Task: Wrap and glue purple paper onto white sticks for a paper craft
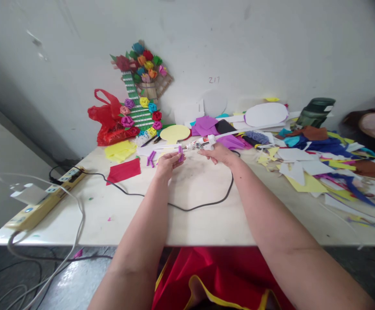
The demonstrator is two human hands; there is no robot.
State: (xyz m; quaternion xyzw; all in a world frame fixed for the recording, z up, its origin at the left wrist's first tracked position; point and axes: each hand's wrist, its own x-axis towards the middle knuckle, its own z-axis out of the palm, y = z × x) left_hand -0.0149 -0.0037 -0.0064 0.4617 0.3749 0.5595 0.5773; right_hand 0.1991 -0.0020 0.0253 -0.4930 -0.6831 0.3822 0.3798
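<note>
On my head view, my left hand (172, 163) has thumb and fingers pinched together on a small purple roll (181, 153), held just above the bench (203, 228). My right hand (218, 154) is beside the white glue bottle (203, 141); I can't tell whether its fingers are clamped on anything. More purple pieces (151, 159) lie left of my left hand, near a red sheet (123, 171). A black cable (187, 209) loops across the bench, nearer me than both hands.
</note>
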